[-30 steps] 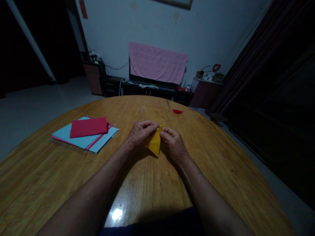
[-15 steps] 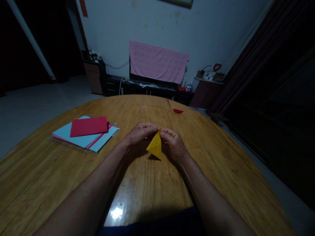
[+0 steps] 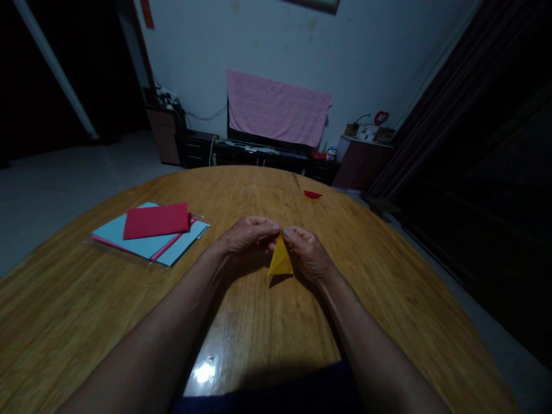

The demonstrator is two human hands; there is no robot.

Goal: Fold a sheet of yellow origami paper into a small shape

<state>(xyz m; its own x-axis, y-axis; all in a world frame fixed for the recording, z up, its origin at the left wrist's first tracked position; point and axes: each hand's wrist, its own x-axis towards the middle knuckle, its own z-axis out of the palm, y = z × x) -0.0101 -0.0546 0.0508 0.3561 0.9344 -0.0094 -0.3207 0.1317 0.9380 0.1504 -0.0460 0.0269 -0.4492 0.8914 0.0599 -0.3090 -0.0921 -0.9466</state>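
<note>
A folded piece of yellow paper [image 3: 281,260], triangular in outline, hangs point-up between my hands just above the table. My left hand [image 3: 252,234] pinches it near the top point, thumb laid along the upper side. From the other side my right hand [image 3: 305,247] grips the same top corner between thumb and fingers. Both sets of fingertips nearly meet there and hide the tip of the paper. The wide lower edge hangs free toward me, with a dark shadow beneath it.
The round wooden table [image 3: 241,339] spreads around my forearms. On the left lies a clear packet of light-blue and pink paper [image 3: 146,244] with a folded red paper [image 3: 156,221] on top. A small red folded paper boat [image 3: 313,195] sits near the far right edge.
The yellow paper has turned and narrowed in view, its lower edge swinging to the right. Both hands keep hold at the top, with fingertips slightly shifted.
</note>
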